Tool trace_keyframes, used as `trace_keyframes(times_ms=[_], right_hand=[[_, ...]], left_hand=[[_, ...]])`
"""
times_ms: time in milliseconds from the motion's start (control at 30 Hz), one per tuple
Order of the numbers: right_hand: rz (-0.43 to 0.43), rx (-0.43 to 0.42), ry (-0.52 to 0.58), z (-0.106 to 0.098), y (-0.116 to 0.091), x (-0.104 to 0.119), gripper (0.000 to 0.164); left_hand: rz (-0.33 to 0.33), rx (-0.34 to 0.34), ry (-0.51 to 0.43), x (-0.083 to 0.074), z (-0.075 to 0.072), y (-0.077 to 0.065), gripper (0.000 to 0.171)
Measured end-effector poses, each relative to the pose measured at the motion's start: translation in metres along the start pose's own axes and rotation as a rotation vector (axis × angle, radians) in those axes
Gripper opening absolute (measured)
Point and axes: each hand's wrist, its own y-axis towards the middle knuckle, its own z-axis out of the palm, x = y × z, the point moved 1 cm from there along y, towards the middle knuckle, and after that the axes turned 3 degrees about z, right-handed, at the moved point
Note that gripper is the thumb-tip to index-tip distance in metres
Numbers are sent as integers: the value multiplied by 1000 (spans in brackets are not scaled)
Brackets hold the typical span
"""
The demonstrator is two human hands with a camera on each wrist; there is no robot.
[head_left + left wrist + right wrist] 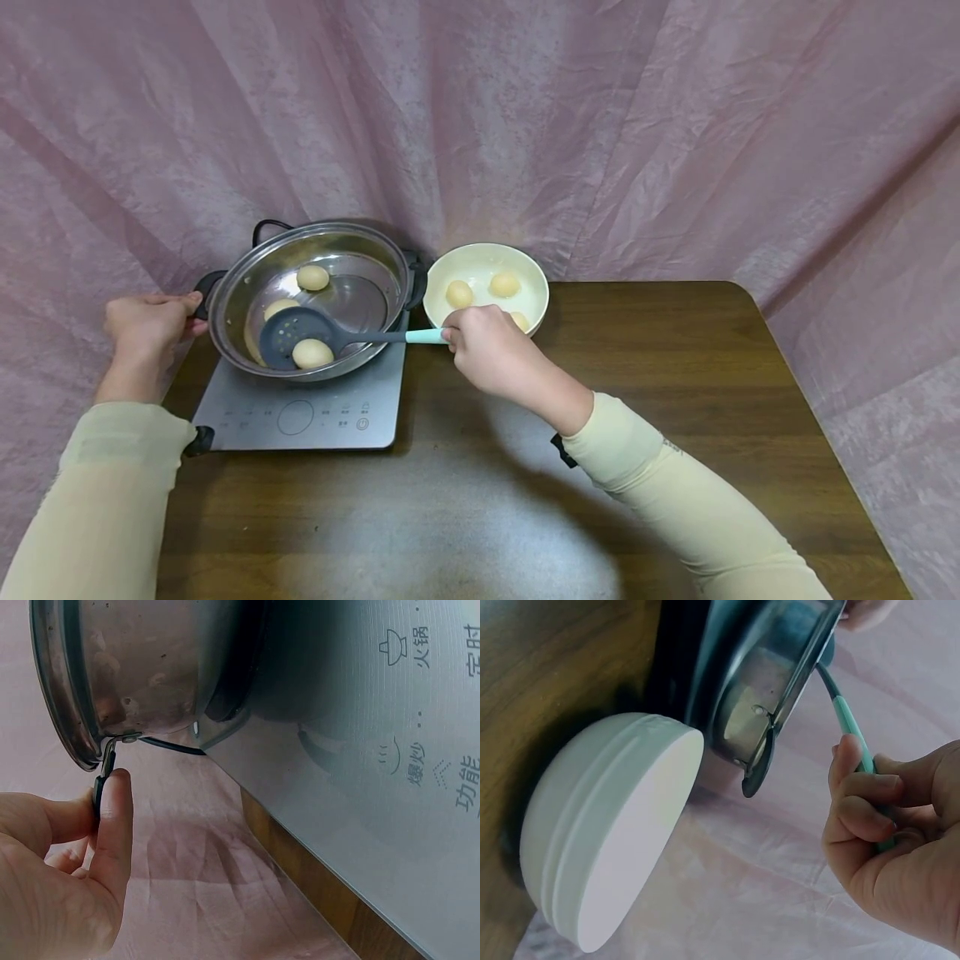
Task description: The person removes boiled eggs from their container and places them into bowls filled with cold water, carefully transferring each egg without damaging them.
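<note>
Head view: grey skimmer (300,327) is gripped in the right hand (491,348), fingers curled; one egg (312,354) is borne on it, within the pot (363,296). Two more eggs (312,277) are seen inside. Pot handle (207,287) is pinched by the left hand (150,323). Three pale eggs (505,284) are held in the bowl (480,260) beside.

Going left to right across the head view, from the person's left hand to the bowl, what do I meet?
Left hand → pot's left black handle → stainless steel pot → pot's right black handle → cream bowl.
</note>
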Motion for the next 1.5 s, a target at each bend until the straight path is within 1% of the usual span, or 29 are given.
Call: trace_keyframes(times_ms=[267,433,633,767,867,1000,1133,1367,1500], right_hand=[[124,59,141,-1,3,-8,24],[149,81,213,-4,6,-13,23],[184,96,267,-11,9,-17,24],[207,111,290,-14,10,-21,26],[217,106,299,-16,11,-24,27],[231,86,293,-19,11,-27,28],[242,84,287,-18,11,-28,28],[248,87,296,-19,9,-28,27],[260,92,307,-19,8,-29,27]], left_hand=[[11,1,-2,-2,1,0,19],[16,4,-20,-3,1,1,21],[26,6,-36,-4,1,2,22],[26,11,-3,-4,0,3,18],[25,13,24,-4,0,4,16],[16,12,7,-4,0,4,18],[0,8,-9,-4,0,5,21],[-11,2,-15,-2,-1,4,14],[-8,3,-32,0,-1,4,20]])
